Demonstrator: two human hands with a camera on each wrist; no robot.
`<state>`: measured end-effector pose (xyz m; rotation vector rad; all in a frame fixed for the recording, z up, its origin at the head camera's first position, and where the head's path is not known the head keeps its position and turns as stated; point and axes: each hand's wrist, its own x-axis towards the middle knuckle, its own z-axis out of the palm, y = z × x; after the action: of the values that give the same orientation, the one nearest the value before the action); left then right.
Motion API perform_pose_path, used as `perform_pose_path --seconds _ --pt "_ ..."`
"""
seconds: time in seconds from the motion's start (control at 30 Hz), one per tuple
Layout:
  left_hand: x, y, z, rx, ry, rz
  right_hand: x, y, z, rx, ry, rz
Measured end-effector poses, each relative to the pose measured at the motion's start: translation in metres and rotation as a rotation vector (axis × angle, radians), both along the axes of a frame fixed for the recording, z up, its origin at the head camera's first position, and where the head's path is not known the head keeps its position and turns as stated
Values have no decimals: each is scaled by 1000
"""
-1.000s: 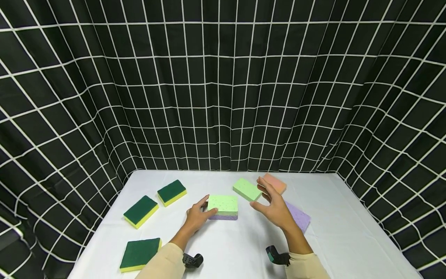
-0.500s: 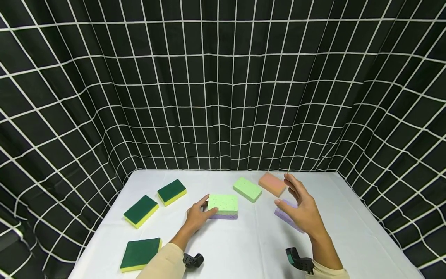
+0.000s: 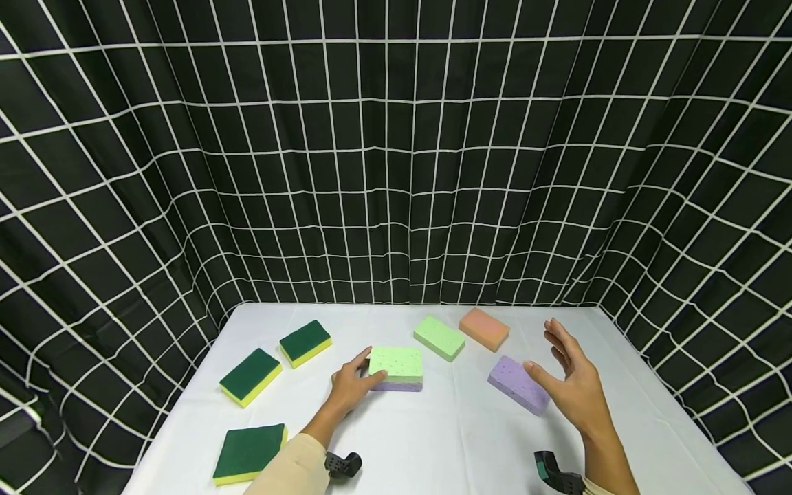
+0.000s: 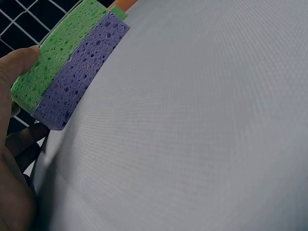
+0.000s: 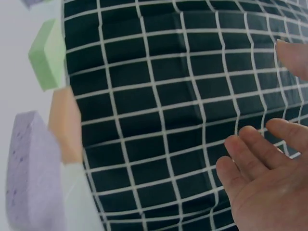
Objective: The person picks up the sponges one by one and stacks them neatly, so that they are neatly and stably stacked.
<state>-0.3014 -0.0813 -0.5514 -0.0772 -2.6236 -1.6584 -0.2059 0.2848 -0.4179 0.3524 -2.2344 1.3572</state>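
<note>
Near the table's middle a light green sponge (image 3: 396,363) lies flat on a purple sponge (image 3: 397,386). My left hand (image 3: 353,385) holds the left end of this stack, thumb on the green sponge's near side and fingers round the far side, partly hidden. In the left wrist view the thumb touches the green sponge (image 4: 57,57) above the purple one (image 4: 79,72). My right hand (image 3: 578,392) is raised at the right with nothing in it, fingers apart from the thumb. Left of it lies another purple sponge (image 3: 518,385).
Behind the stack and to its right lie a second light green sponge (image 3: 439,337) and an orange sponge (image 3: 485,328). Down the left side are three green-and-yellow scrub sponges, one of them a near scrub sponge (image 3: 250,450). A black gridded curtain (image 3: 396,172) surrounds the white table (image 3: 445,440).
My right hand has moved right, away from the stack and past the loose purple sponge, uncovering it and the orange sponge. The left hand and the stack have stayed in place.
</note>
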Motion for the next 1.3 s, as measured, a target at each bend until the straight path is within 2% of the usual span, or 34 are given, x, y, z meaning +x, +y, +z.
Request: perform_pose_path --seconds 0.23,0.5,0.67,0.83,1.1,1.3 --pt "0 1 0 3 5 2 -4 18 -25 -29 -120 -85" --pt "1 0 0 6 16 -1 -8 29 -58 -58 -204 -117" --pt "0 0 -1 3 43 -15 -9 31 -71 -63 -256 -164" --pt "0 1 -2 1 35 -16 -10 34 -84 -54 -325 -178" --pt "1 1 -3 1 23 -12 -8 37 -95 -72 -467 -153" --pt "0 0 -2 5 35 -16 -11 37 -99 -36 -573 -151"
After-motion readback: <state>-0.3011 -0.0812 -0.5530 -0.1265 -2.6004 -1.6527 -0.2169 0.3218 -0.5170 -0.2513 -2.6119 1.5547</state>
